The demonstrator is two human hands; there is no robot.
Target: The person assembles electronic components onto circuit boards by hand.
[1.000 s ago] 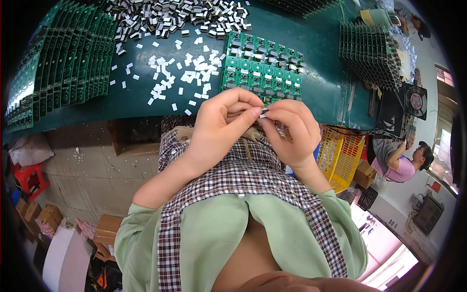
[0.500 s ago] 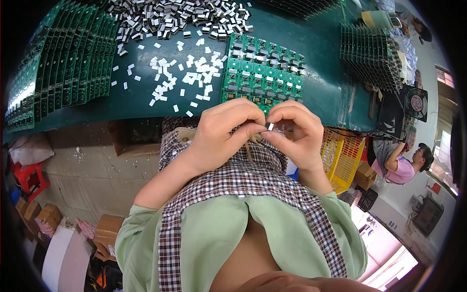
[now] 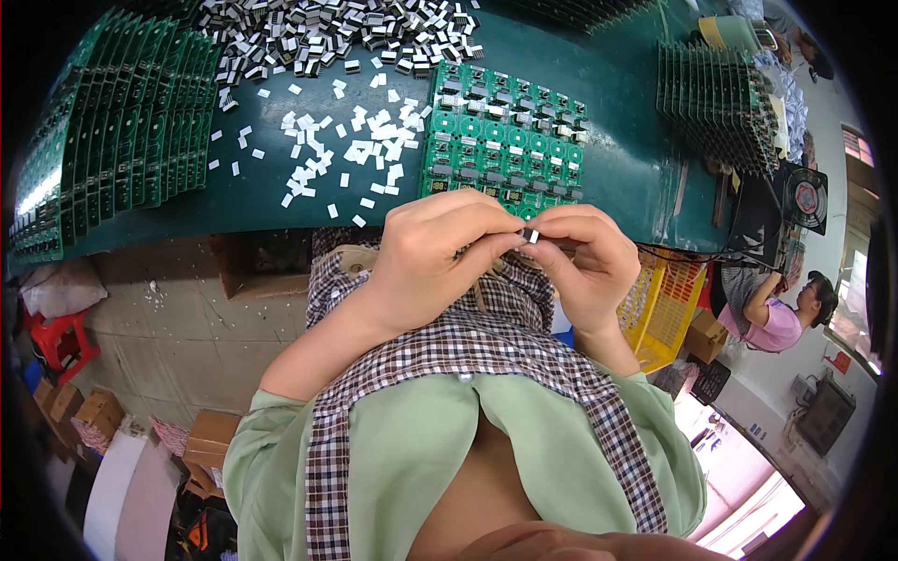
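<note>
nearest, both hands stay raised together over the checked apron, just in front of the table's edge. the left hand [image 3: 440,257] and the right hand [image 3: 585,257] pinch a small white-and-dark rectangular component [image 3: 530,236] between their fingertips, clamped on it much as half a second ago (the piece now shows a little more plainly between the thumbs). beyond them, on the dark green table [image 3: 617,168], lies the green circuit board panel with rows of small dark parts [image 3: 505,136], unmoved. left of it is the scatter of loose white rectangular pieces [image 3: 346,159], and further back the heap of black-and-white components [image 3: 327,28], both unchanged.
</note>
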